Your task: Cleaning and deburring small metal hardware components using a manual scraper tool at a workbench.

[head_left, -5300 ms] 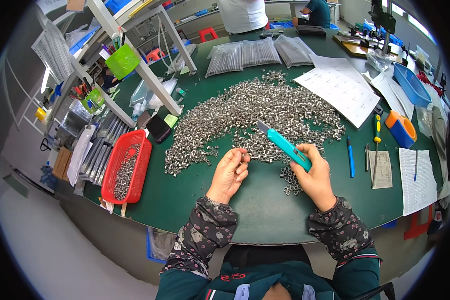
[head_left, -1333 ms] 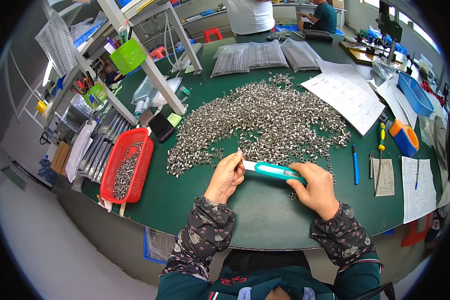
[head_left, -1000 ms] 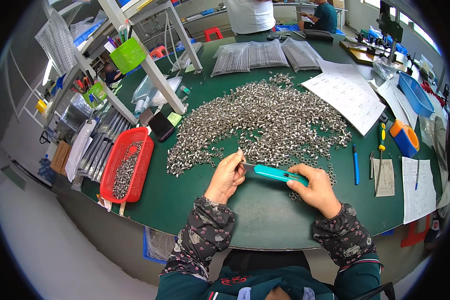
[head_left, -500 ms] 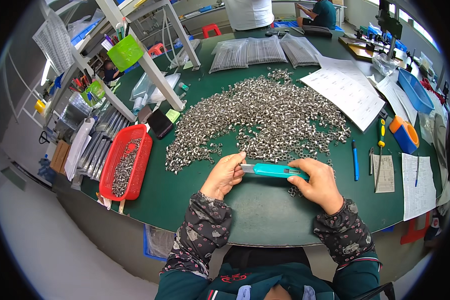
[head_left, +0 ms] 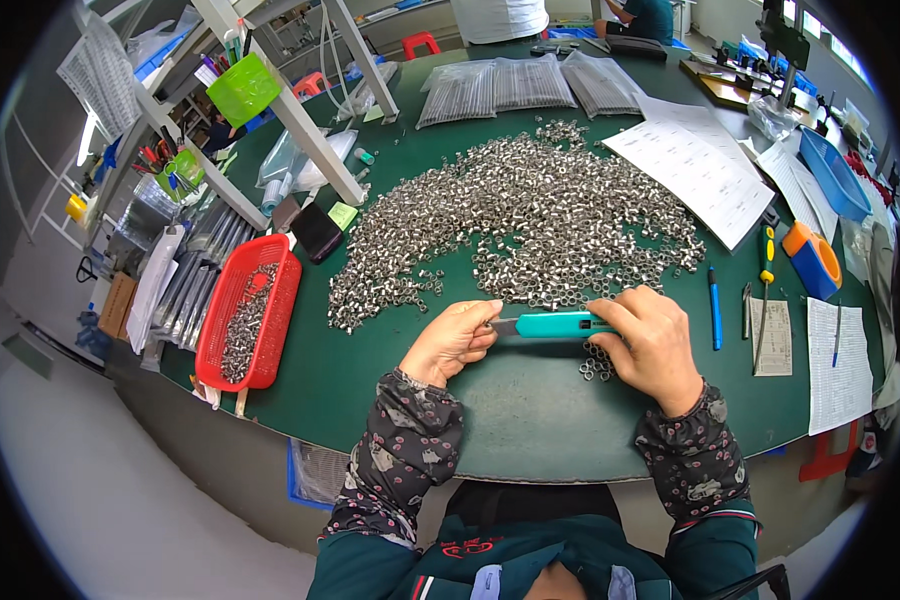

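My right hand (head_left: 655, 345) is closed round the teal handle of a utility knife (head_left: 555, 325), which lies level above the near part of the table. Its grey blade points left. My left hand (head_left: 453, 342) pinches thumb and fingers together right at the blade's tip; whatever small piece sits between them is too hidden to name. Just beyond both hands spreads a wide heap of small shiny metal rings (head_left: 530, 215). A few loose rings (head_left: 597, 364) lie under the knife, beside my right hand.
On the left stands a red plastic basket (head_left: 288, 335) holding small metal parts. A blue pen (head_left: 714, 310), a yellow-handled screwdriver (head_left: 767, 255), an orange-and-blue tape dispenser (head_left: 813, 260) and paper sheets (head_left: 692, 185) lie right. Bagged rods (head_left: 530, 85) lie beyond the heap; a shelf post (head_left: 305, 130) rises at left.
The knife's handle has turned in my right hand, which now covers more of its end and sits slightly higher. My left hand stays pinched at the blade tip. The view has shifted slightly.
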The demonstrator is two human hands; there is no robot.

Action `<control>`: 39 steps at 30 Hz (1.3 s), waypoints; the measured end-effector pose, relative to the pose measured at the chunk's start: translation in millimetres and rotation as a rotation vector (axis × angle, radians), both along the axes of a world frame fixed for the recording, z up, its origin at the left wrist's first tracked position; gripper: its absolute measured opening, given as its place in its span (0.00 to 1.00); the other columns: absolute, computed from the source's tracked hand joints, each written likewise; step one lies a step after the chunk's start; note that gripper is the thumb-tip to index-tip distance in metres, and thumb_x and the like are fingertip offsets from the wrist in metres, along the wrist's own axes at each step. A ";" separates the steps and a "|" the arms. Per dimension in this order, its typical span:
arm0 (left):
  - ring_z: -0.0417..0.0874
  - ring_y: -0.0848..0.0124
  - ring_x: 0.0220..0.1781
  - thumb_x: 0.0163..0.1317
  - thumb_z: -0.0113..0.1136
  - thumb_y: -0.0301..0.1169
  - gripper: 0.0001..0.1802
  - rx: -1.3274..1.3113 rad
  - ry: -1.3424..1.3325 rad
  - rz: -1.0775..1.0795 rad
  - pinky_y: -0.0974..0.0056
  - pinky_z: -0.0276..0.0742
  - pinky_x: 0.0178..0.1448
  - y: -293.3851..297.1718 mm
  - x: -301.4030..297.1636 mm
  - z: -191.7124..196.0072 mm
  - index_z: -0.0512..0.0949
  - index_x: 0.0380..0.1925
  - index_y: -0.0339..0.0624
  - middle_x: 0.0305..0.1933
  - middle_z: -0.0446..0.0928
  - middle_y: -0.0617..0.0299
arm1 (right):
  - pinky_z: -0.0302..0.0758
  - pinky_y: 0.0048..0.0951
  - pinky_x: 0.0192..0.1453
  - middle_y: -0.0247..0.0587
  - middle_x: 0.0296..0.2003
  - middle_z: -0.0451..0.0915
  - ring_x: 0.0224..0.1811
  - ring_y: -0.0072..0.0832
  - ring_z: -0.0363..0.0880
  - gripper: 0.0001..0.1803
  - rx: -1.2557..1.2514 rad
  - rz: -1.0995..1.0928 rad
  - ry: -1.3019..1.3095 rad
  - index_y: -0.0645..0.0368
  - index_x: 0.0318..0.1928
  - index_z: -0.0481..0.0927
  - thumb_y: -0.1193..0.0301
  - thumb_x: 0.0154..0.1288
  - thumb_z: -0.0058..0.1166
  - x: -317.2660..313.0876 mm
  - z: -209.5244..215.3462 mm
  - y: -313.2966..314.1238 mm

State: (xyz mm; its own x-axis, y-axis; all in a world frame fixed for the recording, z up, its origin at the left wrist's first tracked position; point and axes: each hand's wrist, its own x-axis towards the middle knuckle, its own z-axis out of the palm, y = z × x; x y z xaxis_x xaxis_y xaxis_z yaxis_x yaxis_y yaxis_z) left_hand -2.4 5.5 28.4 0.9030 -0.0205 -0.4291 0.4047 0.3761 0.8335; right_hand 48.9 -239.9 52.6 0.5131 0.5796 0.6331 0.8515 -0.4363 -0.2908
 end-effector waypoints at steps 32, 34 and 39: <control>0.59 0.84 0.19 0.64 0.52 0.31 0.06 -0.318 -0.478 0.135 0.80 0.51 0.16 3.0 6.5 -16.2 0.71 0.38 0.42 0.26 0.67 0.68 | 0.73 0.33 0.31 0.46 0.28 0.80 0.27 0.39 0.79 0.15 0.179 -0.003 0.631 0.58 0.38 0.79 0.66 0.49 0.61 -1.9 -16.8 5.9; 0.58 0.85 0.18 0.63 0.52 0.30 0.06 -0.318 -0.474 0.121 0.80 0.51 0.16 3.1 7.2 -18.1 0.72 0.38 0.42 0.25 0.68 0.68 | 0.73 0.32 0.31 0.46 0.28 0.80 0.26 0.38 0.79 0.15 0.186 0.005 0.667 0.58 0.38 0.79 0.66 0.49 0.61 -2.2 -15.6 5.6; 0.58 0.85 0.16 0.63 0.54 0.28 0.05 -0.273 -0.453 0.129 0.80 0.51 0.16 3.2 6.1 -18.5 0.73 0.37 0.40 0.23 0.70 0.68 | 0.73 0.32 0.31 0.46 0.28 0.80 0.26 0.39 0.79 0.15 0.115 0.011 0.764 0.58 0.38 0.79 0.66 0.50 0.61 0.1 -15.0 5.4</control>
State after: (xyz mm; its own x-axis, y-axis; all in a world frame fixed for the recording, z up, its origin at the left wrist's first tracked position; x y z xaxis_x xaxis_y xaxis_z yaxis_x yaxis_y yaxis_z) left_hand 3.7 8.7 9.9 0.9989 0.0460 0.0086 -0.0355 0.6263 0.7788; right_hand 49.0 -234.5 37.6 0.8262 0.5394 0.1625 0.4008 -0.3602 -0.8424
